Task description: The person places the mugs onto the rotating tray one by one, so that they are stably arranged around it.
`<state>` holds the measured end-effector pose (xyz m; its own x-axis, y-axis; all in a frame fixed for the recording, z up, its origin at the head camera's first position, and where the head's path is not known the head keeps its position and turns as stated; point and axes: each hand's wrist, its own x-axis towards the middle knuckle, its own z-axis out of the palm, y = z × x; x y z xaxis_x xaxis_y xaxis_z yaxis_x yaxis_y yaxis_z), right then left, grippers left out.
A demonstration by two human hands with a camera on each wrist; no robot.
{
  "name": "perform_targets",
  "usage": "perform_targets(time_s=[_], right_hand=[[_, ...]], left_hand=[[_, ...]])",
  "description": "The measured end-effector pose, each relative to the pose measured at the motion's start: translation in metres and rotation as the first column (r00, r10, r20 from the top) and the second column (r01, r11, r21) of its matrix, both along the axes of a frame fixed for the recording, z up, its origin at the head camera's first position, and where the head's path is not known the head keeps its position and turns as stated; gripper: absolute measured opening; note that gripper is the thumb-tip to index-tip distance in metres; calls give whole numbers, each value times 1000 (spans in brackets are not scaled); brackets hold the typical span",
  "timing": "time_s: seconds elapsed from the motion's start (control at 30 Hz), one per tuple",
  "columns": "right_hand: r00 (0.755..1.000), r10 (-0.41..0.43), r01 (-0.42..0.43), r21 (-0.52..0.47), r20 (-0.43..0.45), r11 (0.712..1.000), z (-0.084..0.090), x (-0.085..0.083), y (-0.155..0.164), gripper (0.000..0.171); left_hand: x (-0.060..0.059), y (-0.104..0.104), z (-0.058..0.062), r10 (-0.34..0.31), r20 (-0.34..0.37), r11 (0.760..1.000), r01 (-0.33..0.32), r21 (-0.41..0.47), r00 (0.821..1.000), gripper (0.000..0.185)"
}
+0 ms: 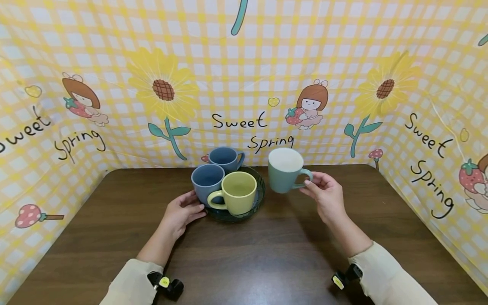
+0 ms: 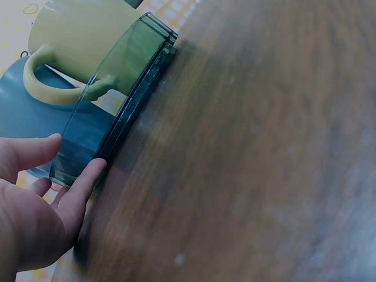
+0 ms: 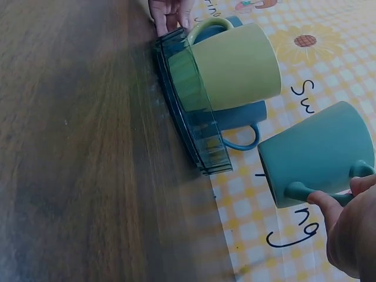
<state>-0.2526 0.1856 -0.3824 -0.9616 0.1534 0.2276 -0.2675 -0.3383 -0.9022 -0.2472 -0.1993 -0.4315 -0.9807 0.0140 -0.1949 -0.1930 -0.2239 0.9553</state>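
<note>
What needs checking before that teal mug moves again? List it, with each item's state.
1. Right hand grips the teal mug by its handle: ok.
2. Teal mug held clear of the table: ok, the right wrist view shows a gap beneath it.
3. Left hand touches the rim of the dark glass dish, fingers straight: ok.
4. Dish holds the yellow mug and two blue mugs, all upright: ok.
5. Free space in the dish for a fourth mug: cannot tell.
6. Teal mug empty: cannot tell.

Cream sleeves [image 1: 131, 281], black wrist cams [image 1: 167, 284]
</note>
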Motion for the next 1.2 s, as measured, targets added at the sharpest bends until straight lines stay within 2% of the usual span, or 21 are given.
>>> perform_targets(time_s=[0.37, 0.7, 1.2], right_hand=[[1000, -17, 16, 33, 26, 999, -1, -14, -19, 19], [998, -37, 34, 70, 51, 997, -2, -24, -40, 24], [996, -49, 40, 101, 79, 994, -11, -35, -66, 25]], left_hand=[[0, 0, -1, -5, 2, 1000, 5, 7, 1000, 70], [-1, 1, -1, 3, 10, 1000, -3, 7, 1000, 70], [0, 2, 0, -2, 10, 1000, 2, 4, 1000, 69]])
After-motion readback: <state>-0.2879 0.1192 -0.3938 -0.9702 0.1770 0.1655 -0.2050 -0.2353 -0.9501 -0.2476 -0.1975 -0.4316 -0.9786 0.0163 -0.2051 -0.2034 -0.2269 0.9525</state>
